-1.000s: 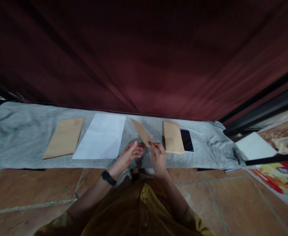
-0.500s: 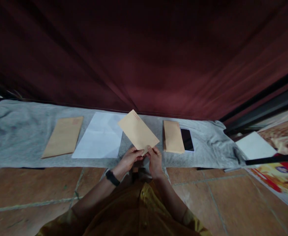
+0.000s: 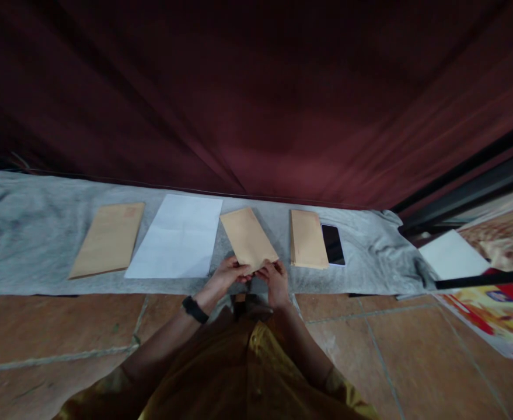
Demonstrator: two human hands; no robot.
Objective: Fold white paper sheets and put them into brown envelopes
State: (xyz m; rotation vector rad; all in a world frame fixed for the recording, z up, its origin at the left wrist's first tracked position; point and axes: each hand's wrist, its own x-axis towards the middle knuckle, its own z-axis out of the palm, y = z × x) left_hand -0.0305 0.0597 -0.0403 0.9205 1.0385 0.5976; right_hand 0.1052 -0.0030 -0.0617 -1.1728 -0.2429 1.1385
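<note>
The left hand (image 3: pixel 232 272), forearm slanting toward one o'clock, clamps thumb and fingers on the near end of a brown paper envelope (image 3: pixel 250 236); the right hand (image 3: pixel 274 279), forearm toward eleven, grips that end too. The envelope extends beyond both hands' fingertips toward eleven o'clock, white paper (image 3: pixel 177 236) at nine, stacked envelopes (image 3: pixel 309 239) at three.

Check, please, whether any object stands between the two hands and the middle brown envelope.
Nothing visible stands between them: the left hand and right hand both hold the near end of the brown envelope. The white paper lies to its left and the stack of brown envelopes to its right, neither in between.
</note>
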